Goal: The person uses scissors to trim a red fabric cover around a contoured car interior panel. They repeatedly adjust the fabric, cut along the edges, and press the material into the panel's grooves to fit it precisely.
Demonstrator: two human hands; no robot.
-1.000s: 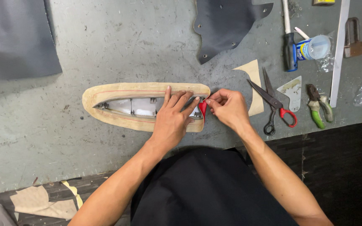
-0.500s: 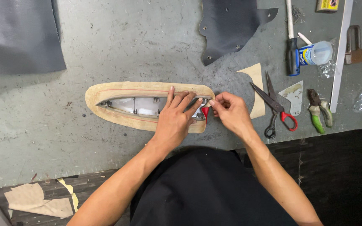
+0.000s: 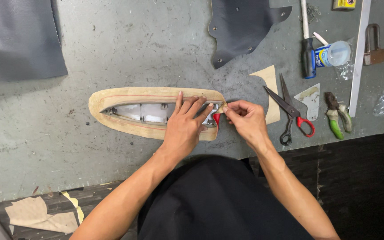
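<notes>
We are working on the long tan leather piece, a pointed oval laid flat near the middle of the grey worktop, with a metal frame set in its open centre. The step in hand looks like folding or pressing the tan edge over the frame at its right tip. Our left hand lies spread flat on the frame and leather, fingers fanned toward the tip, pinning the piece down and gripping nothing. Our right hand is pinched narrow, thumb and forefinger closed on the very tip of the leather; a small red thing sits just between the two hands, and we cannot tell whether it is held or what it is. We judge the next move needs a firm pull at the tip while the flat hand keeps the frame from sliding. Just right of the hand lie a tan offcut and red-handled scissors; farther off, green-handled pliers, and dark leather above.
</notes>
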